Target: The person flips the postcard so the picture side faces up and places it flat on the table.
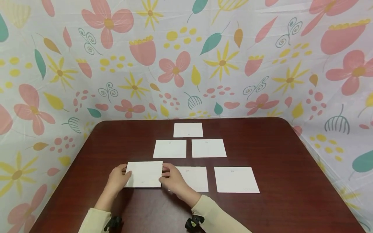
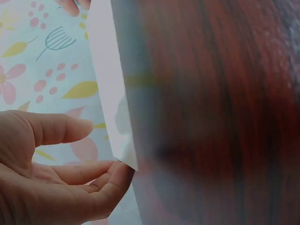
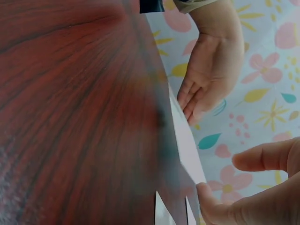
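A blank-looking white card (image 1: 144, 174) with a small dark mark near its front edge is held level between my two hands, at the left of the front row. My left hand (image 1: 117, 178) holds its left edge; in the left wrist view the bent fingertips meet the corner of the card (image 2: 110, 89), while the thumb stands off its face. At the opposite edge is my right hand (image 1: 174, 178), its fingertips against the card (image 3: 184, 136) in the right wrist view. Behind that hand lies another white card (image 1: 196, 179), partly covered.
More white cards lie flat on the dark wooden table (image 1: 276, 142): one front-right card (image 1: 236, 180), two middle-row cards (image 1: 170, 149) and one back card (image 1: 188, 129). A flower-print cloth (image 1: 186, 42) hangs behind the table.
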`<control>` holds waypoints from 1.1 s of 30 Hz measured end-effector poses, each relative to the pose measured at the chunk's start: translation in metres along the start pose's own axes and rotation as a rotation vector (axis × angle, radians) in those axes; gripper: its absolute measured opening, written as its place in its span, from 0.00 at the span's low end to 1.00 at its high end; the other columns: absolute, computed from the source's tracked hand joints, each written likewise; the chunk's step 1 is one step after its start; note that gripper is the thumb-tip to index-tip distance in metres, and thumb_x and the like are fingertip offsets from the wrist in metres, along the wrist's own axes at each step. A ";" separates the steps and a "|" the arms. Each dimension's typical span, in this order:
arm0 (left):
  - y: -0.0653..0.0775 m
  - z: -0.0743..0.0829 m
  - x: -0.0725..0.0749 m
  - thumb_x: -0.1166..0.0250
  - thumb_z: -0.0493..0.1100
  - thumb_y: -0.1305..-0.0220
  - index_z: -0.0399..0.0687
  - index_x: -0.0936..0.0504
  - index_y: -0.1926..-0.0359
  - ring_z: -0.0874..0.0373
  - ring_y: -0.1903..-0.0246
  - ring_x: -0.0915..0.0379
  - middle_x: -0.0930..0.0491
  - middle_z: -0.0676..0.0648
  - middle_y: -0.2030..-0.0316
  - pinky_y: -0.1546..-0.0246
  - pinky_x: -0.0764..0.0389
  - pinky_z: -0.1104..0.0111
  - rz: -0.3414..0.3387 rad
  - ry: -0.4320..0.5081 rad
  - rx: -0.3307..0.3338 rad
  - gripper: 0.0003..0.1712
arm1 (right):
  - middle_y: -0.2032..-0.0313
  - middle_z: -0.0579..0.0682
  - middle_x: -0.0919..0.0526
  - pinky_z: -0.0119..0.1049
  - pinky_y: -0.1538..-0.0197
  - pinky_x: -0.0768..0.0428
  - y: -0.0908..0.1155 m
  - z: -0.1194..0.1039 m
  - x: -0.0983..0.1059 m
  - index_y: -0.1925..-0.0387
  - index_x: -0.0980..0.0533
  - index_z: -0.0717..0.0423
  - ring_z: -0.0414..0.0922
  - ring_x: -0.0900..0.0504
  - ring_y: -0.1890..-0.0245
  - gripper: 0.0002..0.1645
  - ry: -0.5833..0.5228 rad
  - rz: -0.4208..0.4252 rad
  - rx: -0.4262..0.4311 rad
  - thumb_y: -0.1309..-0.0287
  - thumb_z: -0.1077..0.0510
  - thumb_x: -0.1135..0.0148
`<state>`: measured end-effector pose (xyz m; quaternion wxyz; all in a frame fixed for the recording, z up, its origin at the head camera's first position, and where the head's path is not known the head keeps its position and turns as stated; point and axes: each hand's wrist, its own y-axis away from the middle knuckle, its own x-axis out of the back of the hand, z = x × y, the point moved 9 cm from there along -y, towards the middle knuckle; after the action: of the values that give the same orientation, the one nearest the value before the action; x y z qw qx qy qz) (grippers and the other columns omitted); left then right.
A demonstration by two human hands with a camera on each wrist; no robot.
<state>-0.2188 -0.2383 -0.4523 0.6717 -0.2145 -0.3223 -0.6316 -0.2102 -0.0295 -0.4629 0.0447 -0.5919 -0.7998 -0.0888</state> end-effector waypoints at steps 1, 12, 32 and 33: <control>0.001 0.001 0.002 0.43 0.34 0.37 0.17 0.34 0.41 0.32 0.51 0.28 0.27 0.22 0.50 0.53 0.24 0.48 0.015 -0.001 -0.002 0.27 | 0.48 0.64 0.27 0.44 0.55 0.20 -0.001 0.000 0.001 0.39 0.36 0.73 0.56 0.23 0.51 0.34 -0.015 0.014 0.004 0.49 0.71 0.41; 0.002 -0.001 0.015 0.39 0.31 0.41 0.25 0.26 0.47 0.43 0.60 0.25 0.21 0.32 0.59 0.65 0.24 0.63 0.098 0.044 0.004 0.21 | 0.56 0.60 0.24 0.36 0.58 0.21 -0.003 -0.001 0.011 0.46 0.29 0.72 0.50 0.22 0.56 0.24 -0.094 0.109 0.000 0.47 0.73 0.44; 0.003 -0.001 0.018 0.36 0.33 0.42 0.27 0.24 0.54 0.46 0.64 0.25 0.21 0.35 0.64 0.70 0.26 0.66 0.121 0.079 0.003 0.16 | 0.68 0.55 0.22 0.43 0.63 0.17 -0.006 0.001 0.017 0.58 0.25 0.69 0.42 0.21 0.70 0.11 -0.227 0.147 -0.028 0.44 0.69 0.41; 0.003 -0.001 0.018 0.36 0.33 0.42 0.28 0.24 0.53 0.46 0.64 0.25 0.21 0.35 0.64 0.69 0.26 0.66 0.123 0.080 0.009 0.16 | 0.68 0.55 0.22 0.43 0.63 0.17 -0.006 0.001 0.017 0.58 0.24 0.69 0.43 0.21 0.71 0.11 -0.226 0.149 -0.031 0.45 0.69 0.40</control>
<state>-0.2158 -0.2519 -0.4400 0.7226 -0.2053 -0.2843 -0.5957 -0.2214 -0.0147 -0.4618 -0.0481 -0.6565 -0.7522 -0.0304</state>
